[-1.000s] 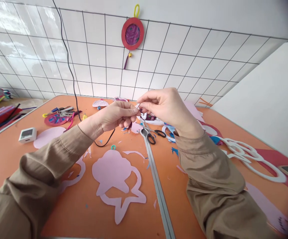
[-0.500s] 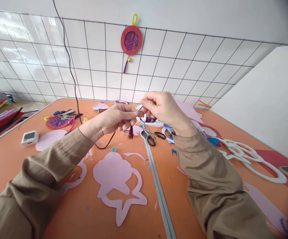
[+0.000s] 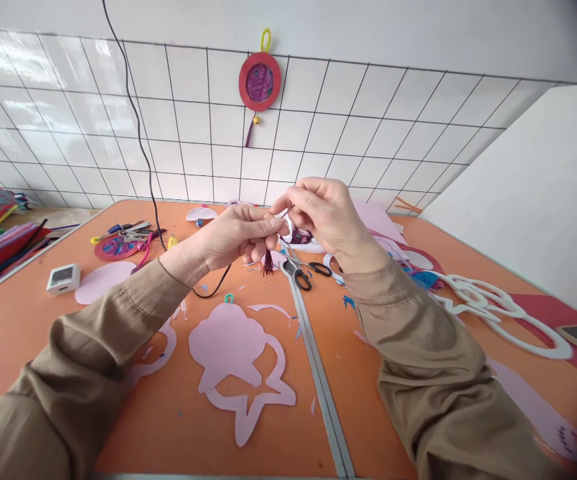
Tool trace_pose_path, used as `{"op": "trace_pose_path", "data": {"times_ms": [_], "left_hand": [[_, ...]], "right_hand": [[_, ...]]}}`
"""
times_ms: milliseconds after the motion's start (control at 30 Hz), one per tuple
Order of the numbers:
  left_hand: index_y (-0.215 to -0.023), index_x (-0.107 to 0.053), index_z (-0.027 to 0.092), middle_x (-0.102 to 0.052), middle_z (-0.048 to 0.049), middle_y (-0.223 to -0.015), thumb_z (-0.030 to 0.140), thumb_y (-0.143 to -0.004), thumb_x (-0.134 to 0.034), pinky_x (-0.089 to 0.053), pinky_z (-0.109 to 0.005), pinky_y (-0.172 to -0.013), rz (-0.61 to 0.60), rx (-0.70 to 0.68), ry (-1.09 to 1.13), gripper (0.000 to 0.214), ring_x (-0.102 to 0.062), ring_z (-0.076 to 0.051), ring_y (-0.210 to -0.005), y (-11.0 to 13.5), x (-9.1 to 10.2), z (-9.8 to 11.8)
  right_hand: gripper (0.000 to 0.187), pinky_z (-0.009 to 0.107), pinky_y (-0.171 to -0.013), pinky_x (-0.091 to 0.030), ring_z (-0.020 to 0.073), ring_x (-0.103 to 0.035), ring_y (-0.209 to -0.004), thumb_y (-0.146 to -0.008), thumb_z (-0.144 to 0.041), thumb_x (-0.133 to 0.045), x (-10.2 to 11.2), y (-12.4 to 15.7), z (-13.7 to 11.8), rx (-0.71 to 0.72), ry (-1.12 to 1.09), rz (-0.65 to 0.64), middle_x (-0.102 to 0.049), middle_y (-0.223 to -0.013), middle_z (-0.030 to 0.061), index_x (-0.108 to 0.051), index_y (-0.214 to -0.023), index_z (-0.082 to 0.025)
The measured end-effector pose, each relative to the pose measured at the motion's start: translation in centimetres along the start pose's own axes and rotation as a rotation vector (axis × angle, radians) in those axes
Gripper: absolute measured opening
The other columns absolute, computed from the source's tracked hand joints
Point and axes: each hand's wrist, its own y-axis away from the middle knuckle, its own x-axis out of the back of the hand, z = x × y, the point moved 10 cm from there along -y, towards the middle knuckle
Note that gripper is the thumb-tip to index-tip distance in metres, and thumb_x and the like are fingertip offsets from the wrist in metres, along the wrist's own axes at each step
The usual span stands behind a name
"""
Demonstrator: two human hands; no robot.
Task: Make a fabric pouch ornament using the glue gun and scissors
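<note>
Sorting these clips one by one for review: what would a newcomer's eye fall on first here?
The left hand and right hand meet above the orange table, pinched together on the cord of a small dark red tassel that hangs under the left fingers. Below them lies a big pink paper cut-out. On the tiled wall behind hangs a round red ornament.

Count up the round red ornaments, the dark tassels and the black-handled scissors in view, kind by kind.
Round red ornaments: 2
Dark tassels: 2
Black-handled scissors: 1
Total: 5
</note>
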Motion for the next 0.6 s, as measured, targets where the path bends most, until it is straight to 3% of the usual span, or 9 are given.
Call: {"op": "trace_pose_path", "data": {"times_ms": [167,267,433,600], "left_hand": [[-0.072,-0.071,0.010,-0.065,-0.0008,-0.058,0.017,-0.093,-0.073,-0.034,-0.016,-0.032,-0.033,-0.003,0.009,0.023,-0.053,-0.006,-0.037,0.1,-0.6,-0.3],[-0.072,-0.071,0.010,-0.069,-0.0034,-0.062,0.015,-0.095,-0.070,-0.033,-0.016,-0.033,-0.019,0.024,0.026,0.024,-0.052,-0.005,-0.038,0.0,-0.5,-0.7],[-0.073,-0.070,0.008,-0.072,-0.0084,-0.070,0.012,-0.101,-0.058,-0.034,-0.013,-0.038,0.166,0.071,0.107,0.031,-0.046,-0.002,-0.040,-0.6,1.6,-1.3],[-0.079,-0.070,0.010,-0.068,-0.0118,-0.068,0.034,-0.108,-0.042,-0.042,-0.019,-0.043,0.350,0.205,0.267,0.047,-0.051,-0.009,-0.047,-0.8,3.5,-2.8]], "right_hand": [[0.041,0.027,-0.045,-0.042,0.0104,-0.043,-0.043,-0.089,-0.055,-0.071,-1.8,0.6,-0.4,-0.008,-0.205,-0.166,-0.047,-0.048,-0.0055,-0.060,-0.065,-0.023],[0.046,0.028,-0.049,-0.049,0.0120,-0.054,-0.049,-0.080,-0.063,-0.079,-2.0,0.6,0.0,-0.060,-0.235,-0.235,-0.057,-0.055,-0.0027,-0.062,-0.066,-0.022],[0.027,0.030,-0.065,-0.062,0.0152,-0.070,-0.066,-0.075,-0.043,-0.088,-0.9,0.1,0.6,-0.085,-0.205,-0.247,-0.075,-0.077,0.0038,-0.074,-0.075,-0.020],[0.008,0.032,-0.069,-0.065,0.0177,-0.073,-0.069,-0.077,-0.025,-0.084,0.4,-0.4,1.4,-0.067,-0.042,-0.173,-0.076,-0.074,0.0043,-0.077,-0.076,-0.021]]}}
